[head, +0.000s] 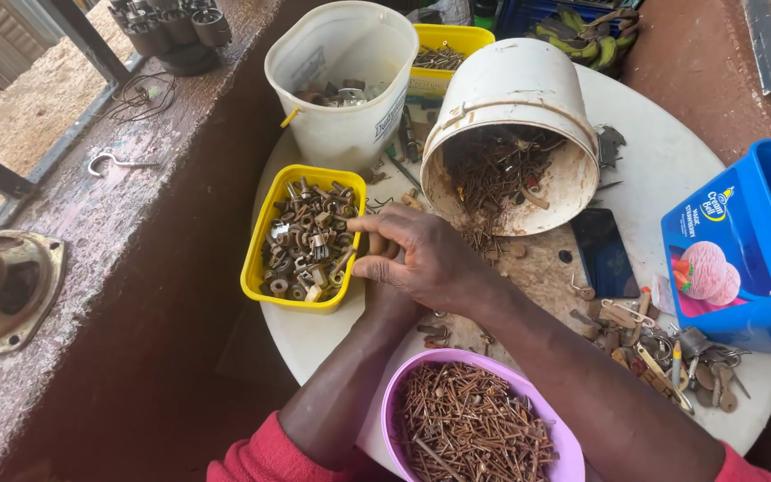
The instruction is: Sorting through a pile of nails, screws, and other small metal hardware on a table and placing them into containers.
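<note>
Yellow tub (pixel 261 259) – tipped bucket (pixel 510 98), pink bowl (pixel 403 393) flank hands (pixel 421 263).

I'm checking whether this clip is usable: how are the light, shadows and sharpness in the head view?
Head view: soft, even daylight, no harsh glare; the white table is bright but not blown out. The hands, right hand over left hand, are sharp, as are the nails in the pink bowl and the fittings in the yellow tub. Edges bow slightly from the wide lens.

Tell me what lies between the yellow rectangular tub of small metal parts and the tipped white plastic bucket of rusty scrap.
In the head view, the person's two hands lie there, one over the other.
</note>
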